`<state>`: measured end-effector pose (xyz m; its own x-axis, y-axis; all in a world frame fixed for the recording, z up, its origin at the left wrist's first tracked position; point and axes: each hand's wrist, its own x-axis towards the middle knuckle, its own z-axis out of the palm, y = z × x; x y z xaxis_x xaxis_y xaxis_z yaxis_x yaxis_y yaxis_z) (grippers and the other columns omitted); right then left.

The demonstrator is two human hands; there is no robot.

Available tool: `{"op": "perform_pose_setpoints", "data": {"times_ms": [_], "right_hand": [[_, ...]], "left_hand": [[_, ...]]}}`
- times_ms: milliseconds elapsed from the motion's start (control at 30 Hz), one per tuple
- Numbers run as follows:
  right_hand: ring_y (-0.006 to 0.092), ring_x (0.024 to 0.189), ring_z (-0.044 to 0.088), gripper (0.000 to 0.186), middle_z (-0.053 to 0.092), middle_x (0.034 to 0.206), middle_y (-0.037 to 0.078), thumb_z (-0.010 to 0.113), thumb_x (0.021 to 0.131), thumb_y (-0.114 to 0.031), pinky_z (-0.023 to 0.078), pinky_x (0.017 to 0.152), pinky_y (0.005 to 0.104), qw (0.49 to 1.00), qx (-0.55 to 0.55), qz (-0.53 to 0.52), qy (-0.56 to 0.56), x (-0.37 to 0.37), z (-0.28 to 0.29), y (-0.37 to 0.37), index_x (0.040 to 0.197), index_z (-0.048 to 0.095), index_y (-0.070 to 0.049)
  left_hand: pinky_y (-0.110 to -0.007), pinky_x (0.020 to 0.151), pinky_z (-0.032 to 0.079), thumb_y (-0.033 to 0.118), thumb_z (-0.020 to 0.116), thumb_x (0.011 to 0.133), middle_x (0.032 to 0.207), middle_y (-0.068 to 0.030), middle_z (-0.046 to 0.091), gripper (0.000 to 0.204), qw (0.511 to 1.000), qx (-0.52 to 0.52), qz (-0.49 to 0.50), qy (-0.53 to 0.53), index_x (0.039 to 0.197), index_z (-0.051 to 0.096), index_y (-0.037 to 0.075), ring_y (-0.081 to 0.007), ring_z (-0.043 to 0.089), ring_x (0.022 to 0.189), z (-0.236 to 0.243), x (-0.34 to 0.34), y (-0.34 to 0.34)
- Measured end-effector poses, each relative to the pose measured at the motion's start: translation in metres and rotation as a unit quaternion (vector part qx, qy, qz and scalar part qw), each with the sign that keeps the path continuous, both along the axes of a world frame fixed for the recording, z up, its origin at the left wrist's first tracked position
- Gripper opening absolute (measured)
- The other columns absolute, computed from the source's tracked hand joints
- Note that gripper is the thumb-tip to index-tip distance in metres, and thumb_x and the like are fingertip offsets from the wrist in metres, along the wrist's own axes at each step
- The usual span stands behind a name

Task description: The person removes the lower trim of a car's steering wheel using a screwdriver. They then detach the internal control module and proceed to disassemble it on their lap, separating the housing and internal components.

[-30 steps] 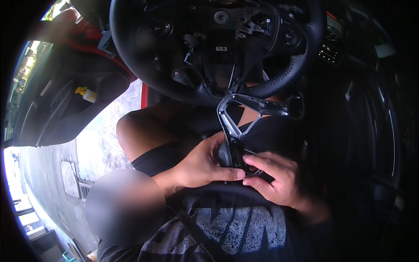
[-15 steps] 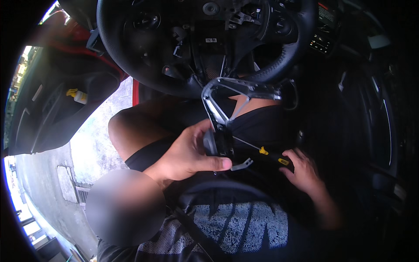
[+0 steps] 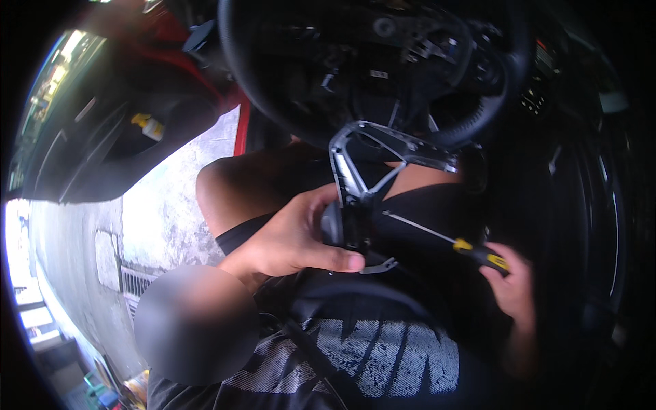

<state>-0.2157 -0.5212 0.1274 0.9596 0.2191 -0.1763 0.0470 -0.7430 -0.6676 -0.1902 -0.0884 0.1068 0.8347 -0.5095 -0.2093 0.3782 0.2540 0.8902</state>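
My left hand (image 3: 294, 236) is closed around the lower black part of a steering wheel trim frame (image 3: 350, 176), thumb in front. Its silver, angular outline reaches up and to the right, with open gaps inside, and a small grey tab sticks out near my thumb. On the right, my right hand (image 3: 514, 283) grips a screwdriver (image 3: 466, 246) by its black and yellow handle. The thin shaft points up and left over my lap, its tip just right of the trim frame and apart from it. Beyond both hands stands the steering wheel (image 3: 240, 82), its centre uncovered.
To the left hangs the open car door (image 3: 75, 147), a white spray bottle (image 3: 152, 127) with a yellow head in its pocket. Past the red sill (image 3: 240, 130) lies a concrete floor (image 3: 171, 205) with a drain grate (image 3: 133, 283). Dark console buttons (image 3: 533, 102) sit right of the wheel.
My right hand has closed on the screwdriver and drawn it right, off my lap. My left hand still holds the trim frame. The whole view has shifted and tilted slightly.
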Motion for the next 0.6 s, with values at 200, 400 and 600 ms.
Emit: {"op": "perform_pose_setpoints", "data": {"times_ms": [200,400,600], "right_hand": [[0.0307,0.119,0.066,0.067,0.063,0.138,0.022,0.074,0.101,-0.050,0.057,0.095,0.0377,0.936,-0.030,0.108,-0.333,-0.023,0.125,-0.085,0.146,0.056,-0.003],[0.0332,0.102,0.068,0.065,0.066,0.130,0.028,0.070,0.104,-0.046,0.059,0.083,0.0411,0.876,0.119,0.278,-0.376,-0.018,0.166,-0.023,0.150,0.049,-0.006],[0.0329,0.093,0.071,0.063,0.068,0.126,0.027,0.078,0.099,-0.031,0.060,0.075,0.0400,0.871,0.020,0.392,-0.294,0.005,0.192,0.053,0.150,0.047,-0.009]], "left_hand": [[-0.031,0.106,0.051,0.013,0.098,0.082,0.117,-0.0046,0.071,0.074,1.000,-0.004,-0.007,0.015,0.141,0.056,-0.003,-0.0131,0.065,0.114,0.012,-0.005,-0.007],[-0.033,0.105,0.051,0.016,0.096,0.085,0.116,-0.0055,0.069,0.073,0.999,-0.021,-0.003,-0.033,0.142,0.055,-0.002,-0.0151,0.065,0.114,-0.008,-0.009,-0.014],[-0.035,0.108,0.048,0.017,0.097,0.085,0.119,-0.0079,0.067,0.075,0.999,-0.021,0.010,-0.046,0.143,0.054,-0.004,-0.0169,0.062,0.118,-0.001,-0.011,-0.023]]}}
